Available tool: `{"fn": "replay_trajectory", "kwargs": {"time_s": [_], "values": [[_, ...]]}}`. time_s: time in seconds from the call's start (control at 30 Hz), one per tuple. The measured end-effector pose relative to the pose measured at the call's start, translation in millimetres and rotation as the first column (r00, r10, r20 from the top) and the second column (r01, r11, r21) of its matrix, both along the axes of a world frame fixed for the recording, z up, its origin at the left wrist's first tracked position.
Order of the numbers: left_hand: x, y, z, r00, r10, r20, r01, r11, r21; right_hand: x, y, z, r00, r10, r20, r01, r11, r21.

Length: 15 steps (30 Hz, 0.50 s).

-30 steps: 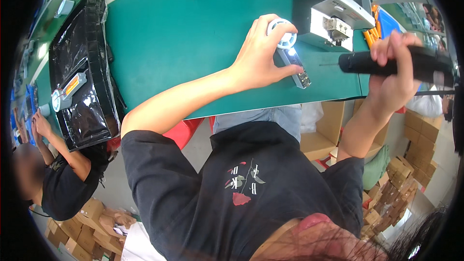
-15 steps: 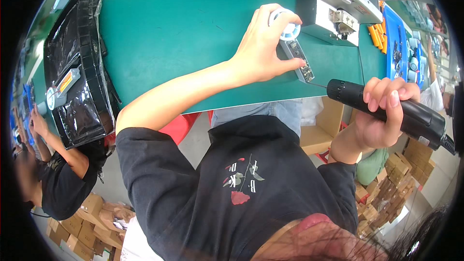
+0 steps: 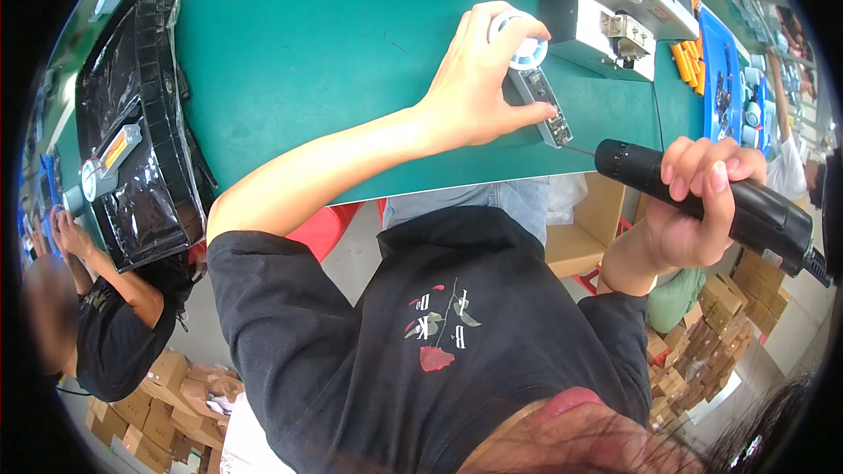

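Slim device (image 3: 526, 86) upper right of centre, over green desk (image 3: 307, 61), within grip of left hand (image 3: 474, 79): spread wide, forefinger hooked at white round head (image 3: 530, 51), thumb on circuit board (image 3: 537, 83). Right hand (image 3: 707, 206) wrapped round black electric screwdriver (image 3: 632, 168), right of frame; from where I stand, bit-tip contact unclear.

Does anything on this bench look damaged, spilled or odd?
I see nothing spilled or clearly broken. Only some thin dark marks stand out on the green tabletop, left of the small fan in the left hand, breaking its even colour. Scratches or stray bits, I can't tell.
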<state>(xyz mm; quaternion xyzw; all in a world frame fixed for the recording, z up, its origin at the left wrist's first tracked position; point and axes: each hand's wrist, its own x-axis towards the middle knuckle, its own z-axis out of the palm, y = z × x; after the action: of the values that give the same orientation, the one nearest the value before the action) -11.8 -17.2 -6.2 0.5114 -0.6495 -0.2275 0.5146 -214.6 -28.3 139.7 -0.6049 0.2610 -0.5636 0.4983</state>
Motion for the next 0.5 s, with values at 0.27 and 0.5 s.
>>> {"fn": "replay_trajectory", "kwargs": {"time_s": [0.27,0.5], "values": [[-0.1,-1.0,-2.4,1.0,-0.011,-0.016,0.011,1.0,0.008,0.8,0.0,-2.1,1.0,0.015,-0.022,-0.016,1.0,-0.011],[0.8,-0.7,-2.1,1.0,-0.011,-0.026,0.012,1.0,0.015,11.5,8.4,-8.9,0.998,-0.006,-0.06,0.005,1.0,-0.027]]}}
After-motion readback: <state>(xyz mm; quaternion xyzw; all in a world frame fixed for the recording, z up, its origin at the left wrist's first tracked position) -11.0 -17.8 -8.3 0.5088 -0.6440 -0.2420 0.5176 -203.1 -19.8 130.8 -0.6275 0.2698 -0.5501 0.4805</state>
